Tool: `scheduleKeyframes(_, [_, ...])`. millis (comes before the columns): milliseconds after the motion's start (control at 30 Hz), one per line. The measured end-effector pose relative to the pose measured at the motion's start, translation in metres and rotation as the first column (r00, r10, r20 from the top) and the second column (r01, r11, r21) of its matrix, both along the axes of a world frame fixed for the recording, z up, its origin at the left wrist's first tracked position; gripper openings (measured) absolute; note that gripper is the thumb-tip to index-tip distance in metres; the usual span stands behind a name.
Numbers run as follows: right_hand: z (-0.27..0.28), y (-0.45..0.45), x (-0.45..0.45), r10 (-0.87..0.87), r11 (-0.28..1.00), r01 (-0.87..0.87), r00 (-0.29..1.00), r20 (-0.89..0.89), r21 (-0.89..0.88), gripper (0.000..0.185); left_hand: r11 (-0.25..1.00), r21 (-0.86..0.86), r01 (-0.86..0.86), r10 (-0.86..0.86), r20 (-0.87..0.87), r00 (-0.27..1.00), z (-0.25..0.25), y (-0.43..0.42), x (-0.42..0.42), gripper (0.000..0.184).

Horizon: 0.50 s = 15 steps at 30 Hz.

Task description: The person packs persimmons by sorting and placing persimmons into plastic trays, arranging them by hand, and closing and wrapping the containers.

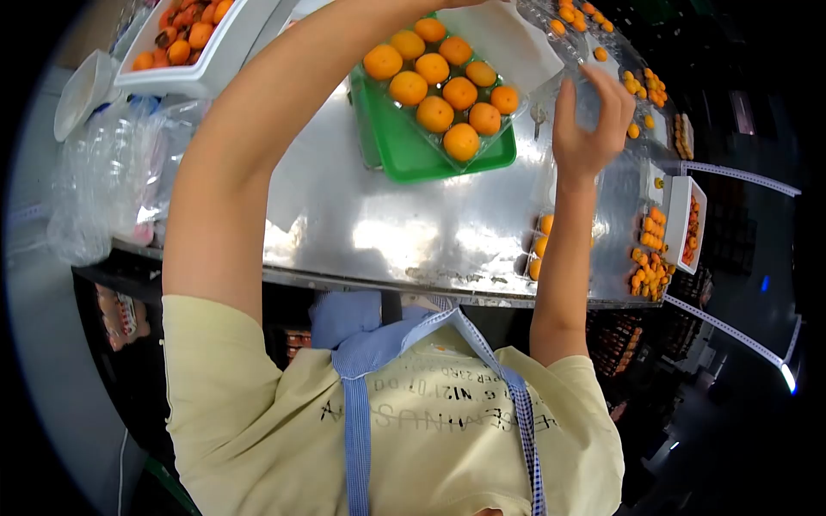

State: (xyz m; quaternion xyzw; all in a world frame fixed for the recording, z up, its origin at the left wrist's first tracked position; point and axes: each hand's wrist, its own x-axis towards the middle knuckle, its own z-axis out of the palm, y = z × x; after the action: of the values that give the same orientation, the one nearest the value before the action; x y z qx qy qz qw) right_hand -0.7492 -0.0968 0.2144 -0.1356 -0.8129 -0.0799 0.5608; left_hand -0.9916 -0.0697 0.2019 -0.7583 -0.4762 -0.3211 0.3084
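Note:
A clear plastic tray of round orange fruits (434, 112) rests tilted on a green tray (404, 163) on the metal table. My left arm reaches across above it, and my left hand (463, 3) is mostly cut off by the top edge; its fingers are hidden. To the right of the fruits, my right hand (592, 120) is raised over the table. Its thumb and fingers are apart and slightly bent, with nothing seen between them. A white sheet (529, 47) lies between the fruits and my right hand, near its fingertips.
A white foam box (202, 73) of orange fruits stands at upper left, beside a white bowl (82, 95) and clear plastic bags (112, 181). More fruits (540, 248) sit by my right forearm. At far right are fruit groups (650, 271) and another white box (686, 225).

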Motion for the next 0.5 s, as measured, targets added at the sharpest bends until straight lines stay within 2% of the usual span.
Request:
scheduleKeyframes(100, [-0.015,-0.010,0.007,0.132,0.913,-0.089,0.988,0.080,-0.399,0.022,0.998,-0.049,0.031,-0.031,-0.004,1.000,0.005,0.021,-0.001,0.010])
scheduleKeyframes(133, [-0.022,-0.005,0.001,0.137,0.895,-0.083,0.986,0.094,-0.438,0.017,0.996,-0.084,0.036,-0.036,0.007,0.999,0.005,0.027,-0.001,0.010])
scheduleKeyframes(233, [-0.038,0.012,-0.005,0.135,0.743,0.070,0.958,0.252,-0.666,0.016,0.989,-0.148,0.006,-0.006,0.003,1.000,0.009,0.034,0.001,0.012])
scheduleKeyframes(267, [-0.045,0.020,-0.008,0.142,0.722,0.119,0.938,0.315,-0.682,0.016,0.986,-0.165,-0.005,0.005,-0.001,1.000,0.011,0.035,0.002,0.012])
scheduleKeyframes(367, [-0.058,0.042,-0.020,0.175,0.799,0.228,0.797,0.577,-0.557,0.020,0.983,-0.180,-0.032,0.026,-0.038,0.999,0.018,0.036,0.005,0.012])
scheduleKeyframes(400, [-0.055,0.045,-0.026,0.178,0.816,0.282,0.709,0.682,-0.505,0.026,0.986,-0.163,-0.033,0.023,-0.064,0.998,0.019,0.036,0.005,0.012])
scheduleKeyframes(500, [-0.063,0.062,-0.034,0.166,0.886,0.297,0.516,0.840,-0.357,0.031,0.990,-0.139,-0.022,0.010,-0.089,0.996,0.018,0.039,0.004,0.012])
